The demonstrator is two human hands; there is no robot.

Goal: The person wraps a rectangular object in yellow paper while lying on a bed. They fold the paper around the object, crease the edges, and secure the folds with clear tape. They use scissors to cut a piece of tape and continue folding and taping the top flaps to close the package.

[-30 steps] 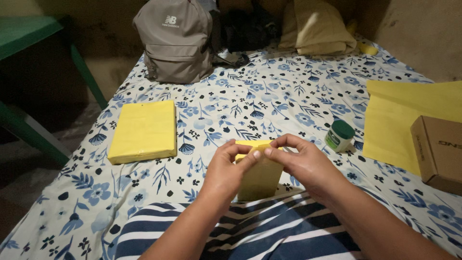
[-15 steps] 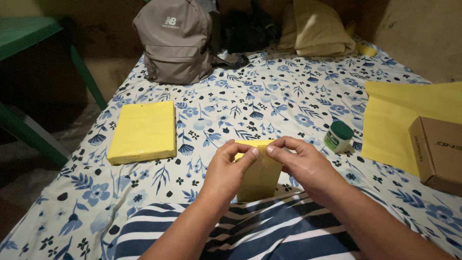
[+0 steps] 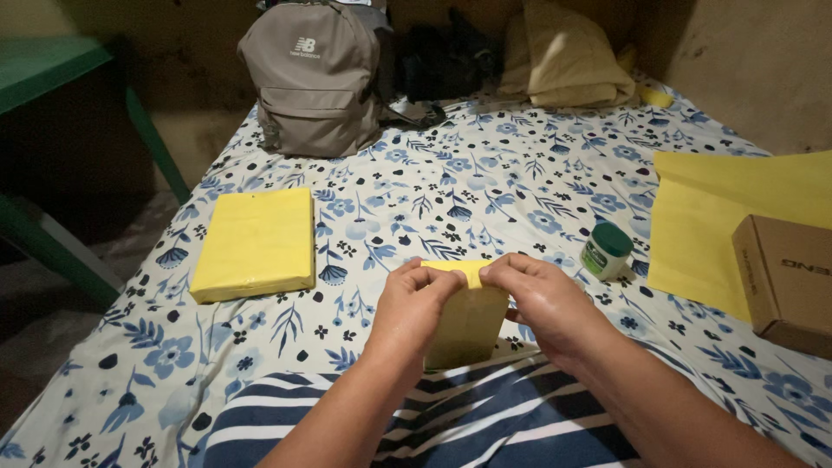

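Floral blue-and-white sheeting is covering the bed (image 3: pixel 485 186), and I am logging items by size. A grey backpack (image 3: pixel 314 78) is standing at the far end. A loose yellow paper sheet (image 3: pixel 706 217) is lying at right under a cardboard box (image 3: pixel 784 282), not yet wrapped. One yellow wrapped parcel (image 3: pixel 254 243) is sitting finished at left. The small yellow packet (image 3: pixel 466 316) is standing upright before me; my left hand (image 3: pixel 412 308) and right hand (image 3: pixel 542 303) are pinching its top fold closed, so I judge wrapping nearly complete. A green-capped jar (image 3: pixel 606 250) is waiting nearby.
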